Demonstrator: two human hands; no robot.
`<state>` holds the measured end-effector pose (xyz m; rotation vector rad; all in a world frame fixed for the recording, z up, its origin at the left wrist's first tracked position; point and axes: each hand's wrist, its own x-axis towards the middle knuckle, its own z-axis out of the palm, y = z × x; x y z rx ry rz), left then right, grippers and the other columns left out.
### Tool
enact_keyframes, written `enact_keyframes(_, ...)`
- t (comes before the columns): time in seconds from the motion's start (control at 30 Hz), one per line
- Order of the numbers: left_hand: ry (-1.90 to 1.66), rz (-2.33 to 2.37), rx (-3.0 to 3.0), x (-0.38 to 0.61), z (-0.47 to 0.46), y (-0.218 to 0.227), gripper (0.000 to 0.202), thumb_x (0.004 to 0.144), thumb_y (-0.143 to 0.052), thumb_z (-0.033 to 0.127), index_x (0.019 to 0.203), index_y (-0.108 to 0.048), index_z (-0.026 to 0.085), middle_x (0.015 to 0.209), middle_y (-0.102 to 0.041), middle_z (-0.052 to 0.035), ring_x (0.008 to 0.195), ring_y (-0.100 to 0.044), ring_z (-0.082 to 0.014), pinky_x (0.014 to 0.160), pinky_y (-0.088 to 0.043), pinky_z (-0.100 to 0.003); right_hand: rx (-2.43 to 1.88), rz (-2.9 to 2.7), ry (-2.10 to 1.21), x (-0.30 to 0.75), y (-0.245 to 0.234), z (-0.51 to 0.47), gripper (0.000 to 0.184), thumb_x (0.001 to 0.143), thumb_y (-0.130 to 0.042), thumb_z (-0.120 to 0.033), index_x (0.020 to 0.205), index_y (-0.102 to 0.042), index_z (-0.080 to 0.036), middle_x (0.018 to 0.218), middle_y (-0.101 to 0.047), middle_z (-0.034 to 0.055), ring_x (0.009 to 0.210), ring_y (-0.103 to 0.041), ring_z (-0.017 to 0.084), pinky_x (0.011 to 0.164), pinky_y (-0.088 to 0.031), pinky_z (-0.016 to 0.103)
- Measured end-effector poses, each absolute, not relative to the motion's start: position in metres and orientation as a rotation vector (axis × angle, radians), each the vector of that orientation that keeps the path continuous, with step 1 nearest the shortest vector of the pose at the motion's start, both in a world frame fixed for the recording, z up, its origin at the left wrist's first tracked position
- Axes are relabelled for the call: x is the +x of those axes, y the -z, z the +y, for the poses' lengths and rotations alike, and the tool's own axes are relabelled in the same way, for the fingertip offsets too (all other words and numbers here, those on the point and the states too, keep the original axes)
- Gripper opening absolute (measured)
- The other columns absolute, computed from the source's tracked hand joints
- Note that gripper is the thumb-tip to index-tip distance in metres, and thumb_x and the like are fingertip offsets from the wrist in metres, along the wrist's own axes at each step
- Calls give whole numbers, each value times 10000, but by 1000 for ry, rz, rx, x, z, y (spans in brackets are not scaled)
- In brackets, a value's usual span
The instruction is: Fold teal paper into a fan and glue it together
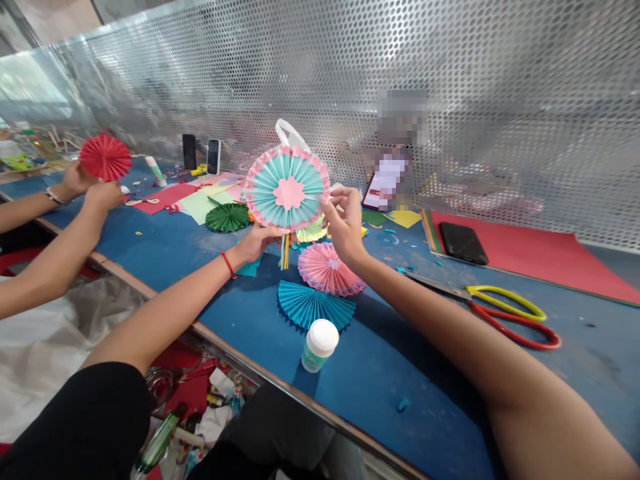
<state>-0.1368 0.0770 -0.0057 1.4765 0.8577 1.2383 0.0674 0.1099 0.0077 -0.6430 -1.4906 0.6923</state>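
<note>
Raised above the blue table is a round pleated paper fan [263,197], light blue with a pink edge and a pink flower at its centre. My left hand [257,243] grips it at the bottom, where thin yellow and pale strips hang down. At its right edge, my right hand [345,217] pinches the rim between thumb and fingers. Below lie a pink pleated fan [330,267] and a blue half-round fan [315,307]. A glue bottle with a white cap [320,345] stands nearer to me. A green pleated fan [227,217] rests to the left.
Scissors [505,310] with yellow and red handles lie at right, near a black phone [463,243] on red paper [545,257]. Another person's hands [95,190] hold a red pleated fan [105,157] at left. A perforated metal panel [320,67] backs the table.
</note>
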Motion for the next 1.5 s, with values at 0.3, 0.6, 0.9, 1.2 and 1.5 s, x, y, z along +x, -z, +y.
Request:
enact_keyframes(0.3, -1205, 868, 1545, -142, 81, 10, 273, 728, -765, 424, 761, -759, 153, 784, -753, -76, 738, -684, -217, 695, -507, -317, -615, -1475, -697, 64, 2, 112, 487, 844, -711, -698, 876, -495, -263, 745, -440, -39, 659, -433, 125, 595, -397, 273)
enact_keyframes(0.6, -1314, 901, 1399, -135, 79, 3, 284, 659, -815, 395, 791, -698, 173, 725, -689, -23, 670, -620, -163, 660, -519, -301, -692, -1443, -904, 72, -6, 117, 453, 792, -787, -595, 769, -495, -250, 671, -466, -40, 600, -430, 116, 544, -383, 262)
enact_keyframes(0.9, -1371, 861, 1373, -139, 86, 4, 343, 675, -861, 440, 793, -705, 158, 745, -723, -42, 639, -640, -153, 620, -497, -266, -736, -1424, -973, 72, -7, 113, 566, 725, -790, -725, 736, -470, -258, 602, -408, -61, 522, -373, 102, 488, -319, 261)
enact_keyframes(1.2, -1402, 819, 1312, -136, 87, 3, 335, 694, -895, 419, 804, -717, 157, 770, -734, -40, 688, -676, -162, 637, -522, -255, -752, -1469, -931, 79, -15, 118, 561, 726, -816, -708, 662, -509, -242, 568, -417, -52, 529, -407, 106, 516, -371, 268)
enact_keyframes(1.5, -1474, 849, 1038, -138, 89, -1, 335, 748, -917, 268, 927, -647, 183, 869, -714, -11, 733, -701, -129, 655, -557, -229, -770, -1370, -940, 89, -26, 121, 533, 807, -805, -649, 681, -487, -241, 519, -425, -65, 469, -403, 85, 444, -326, 224)
